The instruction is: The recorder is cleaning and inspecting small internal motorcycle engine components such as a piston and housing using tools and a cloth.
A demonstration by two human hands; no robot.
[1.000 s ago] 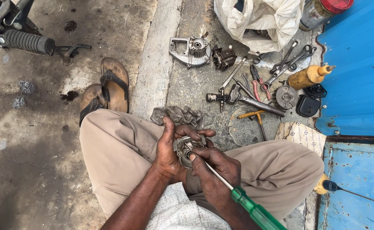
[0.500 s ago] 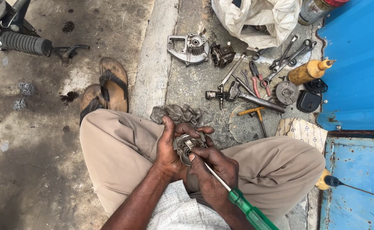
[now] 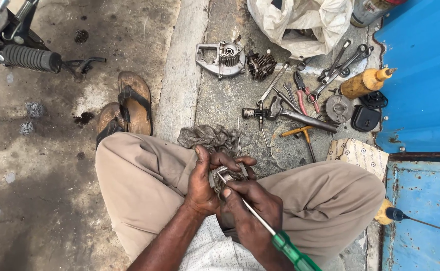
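Sandals, scattered wrenches, yellow bottle

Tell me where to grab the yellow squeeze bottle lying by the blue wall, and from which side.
Grip the yellow squeeze bottle around its wide body, not the thin orange nozzle, which looks too narrow and tapered to hold firmly. It lies on its side, nozzle pointing at the blue wall. Come from above, probably, fingers spanning the body: wrenches crowd its upper left, a round metal part and a black pouch sit below.

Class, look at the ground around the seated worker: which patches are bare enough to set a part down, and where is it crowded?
Bare: the stained concrete floor left of the worker's knee, below the sandals, and the strip of curb between the sandals and the metal cover. Crowded: the tool pile between the white bag and the yellow bottle.
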